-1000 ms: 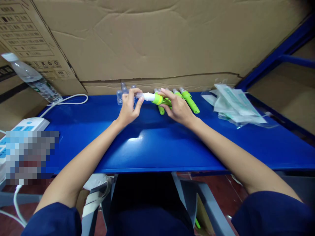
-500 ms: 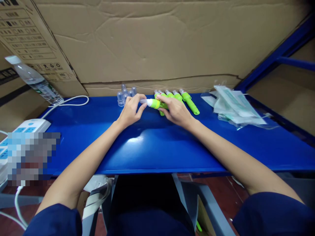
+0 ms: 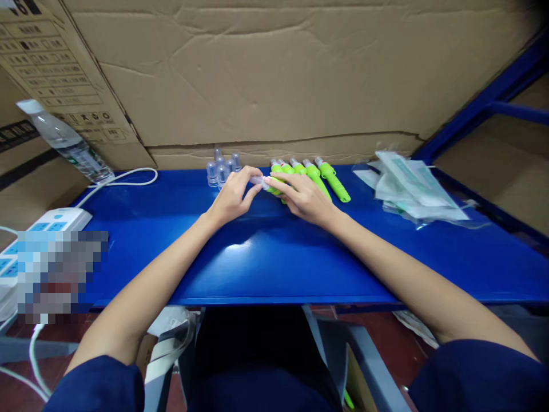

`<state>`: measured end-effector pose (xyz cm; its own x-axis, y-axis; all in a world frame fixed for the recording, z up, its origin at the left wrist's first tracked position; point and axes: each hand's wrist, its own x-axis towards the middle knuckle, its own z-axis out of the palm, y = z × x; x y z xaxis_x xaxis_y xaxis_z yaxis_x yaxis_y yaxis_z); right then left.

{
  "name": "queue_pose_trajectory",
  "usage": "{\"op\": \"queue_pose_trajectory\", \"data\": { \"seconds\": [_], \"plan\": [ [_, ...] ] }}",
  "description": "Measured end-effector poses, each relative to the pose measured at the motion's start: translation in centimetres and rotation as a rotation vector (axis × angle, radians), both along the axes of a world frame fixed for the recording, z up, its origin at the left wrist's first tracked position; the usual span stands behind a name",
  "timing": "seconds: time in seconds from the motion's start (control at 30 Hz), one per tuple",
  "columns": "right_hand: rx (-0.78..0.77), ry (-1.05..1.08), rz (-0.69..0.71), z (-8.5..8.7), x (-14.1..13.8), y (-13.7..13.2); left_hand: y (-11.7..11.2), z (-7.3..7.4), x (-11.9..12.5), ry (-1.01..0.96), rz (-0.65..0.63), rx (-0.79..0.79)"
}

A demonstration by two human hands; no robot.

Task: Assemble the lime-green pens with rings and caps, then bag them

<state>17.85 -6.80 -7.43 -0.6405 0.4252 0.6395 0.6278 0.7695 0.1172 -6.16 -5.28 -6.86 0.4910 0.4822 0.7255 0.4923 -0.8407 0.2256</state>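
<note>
My left hand [image 3: 237,194] pinches a clear plastic cap [image 3: 256,179] between thumb and fingers. Against it, my right hand [image 3: 305,197] grips a lime-green plastic handle [image 3: 274,186], most of it hidden behind the fingers. The two parts meet end to end above the blue table, though the joint is partly covered. Behind my left hand stand several clear caps [image 3: 211,173], upright in a cluster. Several more lime-green handles with clear tips [image 3: 335,182] lie in a row behind and beside my right hand.
Plastic-wrapped packets [image 3: 412,186] lie at the right of the blue table [image 3: 274,269]. A water bottle [image 3: 71,143] leans at the back left, near a white cable and a power strip [image 3: 64,220]. A cardboard wall [image 3: 257,74] closes off the back.
My right fingers have shifted left along the green handle to its joint with the clear cap, covering the white and yellow bands. The view has moved slightly.
</note>
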Motion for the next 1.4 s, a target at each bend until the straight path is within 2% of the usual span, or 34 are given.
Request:
{"op": "queue_pose_trajectory", "data": {
  "seconds": [0.27,0.47,0.73,1.07,1.4],
  "plan": [
    [0.011,0.009,-0.004,0.0,-0.2,0.0,0.6,-0.7,0.2,-0.158,-0.097,-0.032],
    [-0.022,0.032,0.01,0.2,-0.2,-0.1,0.3,-0.4,0.3,-0.106,-0.037,-0.031],
    [0.06,0.048,0.048,0.0,-0.1,0.1,0.1,-0.1,0.2,-0.057,-0.013,-0.059],
    [0.071,0.048,0.031,-0.4,0.1,0.4,-0.1,-0.2,0.6,-0.015,-0.059,-0.064],
    [0.05,0.028,0.055,-0.4,-0.1,0.0,0.6,-1.5,0.9,-0.124,-0.16,-0.049]
  ]
}}
